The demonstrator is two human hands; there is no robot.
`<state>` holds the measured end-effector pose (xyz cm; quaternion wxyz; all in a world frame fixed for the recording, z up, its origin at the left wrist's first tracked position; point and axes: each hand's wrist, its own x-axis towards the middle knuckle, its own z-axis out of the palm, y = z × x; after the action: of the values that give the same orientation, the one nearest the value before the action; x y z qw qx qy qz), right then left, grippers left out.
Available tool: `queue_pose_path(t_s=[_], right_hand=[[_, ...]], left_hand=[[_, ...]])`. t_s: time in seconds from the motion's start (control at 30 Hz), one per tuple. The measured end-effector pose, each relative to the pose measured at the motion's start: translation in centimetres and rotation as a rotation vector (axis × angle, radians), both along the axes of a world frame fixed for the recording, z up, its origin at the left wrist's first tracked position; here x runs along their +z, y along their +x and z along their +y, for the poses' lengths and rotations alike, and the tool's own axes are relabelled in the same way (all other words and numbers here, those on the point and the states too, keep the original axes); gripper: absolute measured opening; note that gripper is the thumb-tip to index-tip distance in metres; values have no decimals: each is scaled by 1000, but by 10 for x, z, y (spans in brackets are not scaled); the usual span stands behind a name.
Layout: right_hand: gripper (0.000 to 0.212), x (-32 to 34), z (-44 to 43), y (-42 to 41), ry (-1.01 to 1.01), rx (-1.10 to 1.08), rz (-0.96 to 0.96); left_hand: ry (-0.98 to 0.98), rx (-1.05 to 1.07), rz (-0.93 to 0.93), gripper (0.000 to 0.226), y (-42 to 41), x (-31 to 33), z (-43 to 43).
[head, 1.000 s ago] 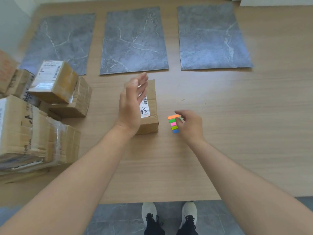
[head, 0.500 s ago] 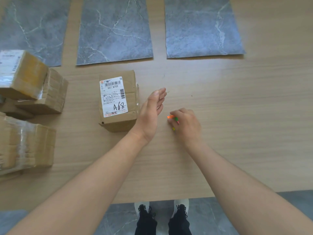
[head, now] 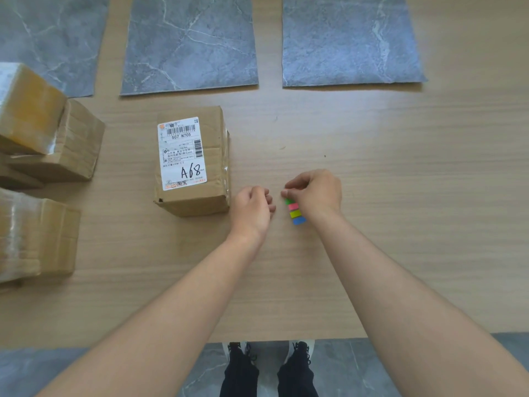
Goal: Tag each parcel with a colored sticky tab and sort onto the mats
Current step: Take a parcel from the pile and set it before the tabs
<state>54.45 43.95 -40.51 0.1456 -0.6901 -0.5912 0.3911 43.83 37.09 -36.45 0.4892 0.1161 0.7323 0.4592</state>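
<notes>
- Head view: your right hand (head: 317,193) curls over the top of the sticky tab strip (head: 296,214) and pinches it. Your fingers hide the strip's upper end.
- Your left hand (head: 252,210) sits just beside the strip, fingers curled, with nothing visible in it.
- The A68 parcel (head: 191,161) rests on the table (head: 400,196), short of the mats (head: 189,41). The frame's left edge cuts off the other parcels (head: 37,224).

Labelled brown parcel (head: 191,161) lies near coloured sticky tabs (head: 296,212), before three grey mats (head: 190,41).

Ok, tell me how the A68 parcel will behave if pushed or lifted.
The A68 parcel is a squat taped carton sitting flat, so it should slide without tipping. Its creased cardboard looks stiff enough for a one-handed lift. The glossy tape may be slippery.
</notes>
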Motion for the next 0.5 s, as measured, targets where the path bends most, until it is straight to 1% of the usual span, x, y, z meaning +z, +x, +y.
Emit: queue_pose_path(t_s=[0.17, 0.33, 0.5], right_hand=[[12, 1, 2, 1, 6, 16, -20], [20, 1, -1, 2, 61, 85, -47], [14, 2, 2, 2, 31, 73, -33]], left_hand=[[-11, -42, 3, 20, 2, -3, 0], [-18, -49, 28, 18, 2, -4, -1], [-30, -52, 29, 20, 2, -8, 0]])
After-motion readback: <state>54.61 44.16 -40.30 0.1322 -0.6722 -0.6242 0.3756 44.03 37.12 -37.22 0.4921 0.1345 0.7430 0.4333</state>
